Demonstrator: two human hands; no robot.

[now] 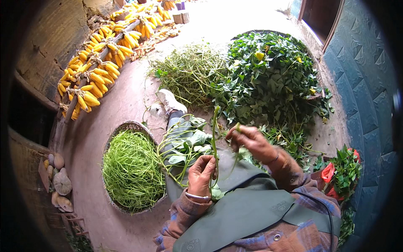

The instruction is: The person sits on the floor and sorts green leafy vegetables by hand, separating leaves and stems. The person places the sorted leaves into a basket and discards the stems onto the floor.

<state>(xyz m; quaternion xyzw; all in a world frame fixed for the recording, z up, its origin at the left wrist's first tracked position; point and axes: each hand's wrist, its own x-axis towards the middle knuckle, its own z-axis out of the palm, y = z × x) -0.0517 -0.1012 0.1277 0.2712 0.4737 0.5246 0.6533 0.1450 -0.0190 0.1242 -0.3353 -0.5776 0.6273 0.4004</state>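
Between the thumb and fingers of my left hand a long green leaf stem stands nearly upright. My right hand, a little blurred, is up to the right of it, pinching a thin green strip that hangs down. Leafy vines lie across my lap on a dark grey-green apron, beside the left hand. Left of my leg stands a woven basket heaped with cut green stems.
Beyond my feet lie a pile of pale vines and a big leafy green heap. Corn cobs hang on a pole at the left wall. Pumpkins sit at left; leaves with a red plastic bag are at right.
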